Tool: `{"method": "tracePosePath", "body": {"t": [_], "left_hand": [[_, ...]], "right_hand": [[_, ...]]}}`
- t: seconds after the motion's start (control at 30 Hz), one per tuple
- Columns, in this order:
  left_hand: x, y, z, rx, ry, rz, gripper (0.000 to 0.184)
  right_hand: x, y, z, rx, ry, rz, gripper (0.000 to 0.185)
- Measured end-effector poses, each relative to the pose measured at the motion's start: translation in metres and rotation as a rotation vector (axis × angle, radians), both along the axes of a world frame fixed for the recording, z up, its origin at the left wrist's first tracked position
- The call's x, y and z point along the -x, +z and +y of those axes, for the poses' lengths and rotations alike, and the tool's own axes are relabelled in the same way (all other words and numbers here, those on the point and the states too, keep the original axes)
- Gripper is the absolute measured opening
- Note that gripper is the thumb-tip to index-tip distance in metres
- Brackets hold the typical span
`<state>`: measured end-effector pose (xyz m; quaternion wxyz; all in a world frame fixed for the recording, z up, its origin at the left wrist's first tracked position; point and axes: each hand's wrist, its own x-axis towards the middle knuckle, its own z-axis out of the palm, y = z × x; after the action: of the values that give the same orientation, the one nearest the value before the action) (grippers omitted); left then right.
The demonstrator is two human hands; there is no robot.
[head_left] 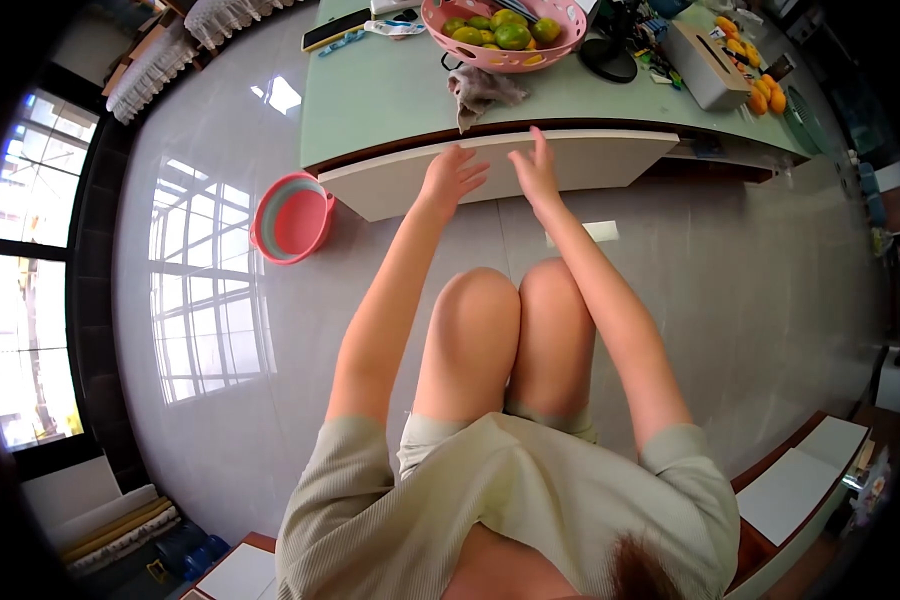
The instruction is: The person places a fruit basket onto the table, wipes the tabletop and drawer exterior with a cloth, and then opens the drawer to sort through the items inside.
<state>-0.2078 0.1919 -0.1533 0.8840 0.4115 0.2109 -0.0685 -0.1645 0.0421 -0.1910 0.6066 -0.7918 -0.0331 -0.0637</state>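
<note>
In the head view my left hand [455, 178] is raised in front of a white drawer front [600, 160], with its fingers spread and nothing in them. Close by on the right, my right hand [536, 175] also stays open and empty, thumb and fingers apart. Whether either hand touches the drawer front, I cannot tell. The drawer sits under a pale green tabletop [400, 100]. Just beyond my hands a crumpled grey cloth [482, 92] hangs over the table's front edge.
A pink basket [560, 60] of green and yellow fruit stands on the table. Beside it are a black round base [607, 62], a grey box [707, 70] and several orange fruits [767, 95]. A pink basin [295, 220] rests on the tiled floor, left of the drawer.
</note>
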Motion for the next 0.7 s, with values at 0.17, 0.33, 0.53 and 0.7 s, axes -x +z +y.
{"method": "tracePosePath", "body": {"t": [0.17,0.33,0.53,0.7], "left_hand": [[0.041,0.017,0.007,-1.376,-0.325,-0.119,0.047],[0.074,0.009,0.029,-1.689,-0.462,-0.176,0.062],[0.093,0.011,0.038,-1.799,-0.822,-0.312,0.069],[0.127,0.009,0.018,-1.835,-0.683,-0.279,0.069]], "right_hand": [[0.018,0.009,-0.007,0.864,0.193,-0.468,0.058],[0.044,0.034,-0.038,1.031,0.474,-0.403,0.06],[0.068,0.05,-0.038,1.026,0.541,-0.353,0.042],[0.106,0.055,-0.034,1.322,0.505,-0.442,0.037]]}}
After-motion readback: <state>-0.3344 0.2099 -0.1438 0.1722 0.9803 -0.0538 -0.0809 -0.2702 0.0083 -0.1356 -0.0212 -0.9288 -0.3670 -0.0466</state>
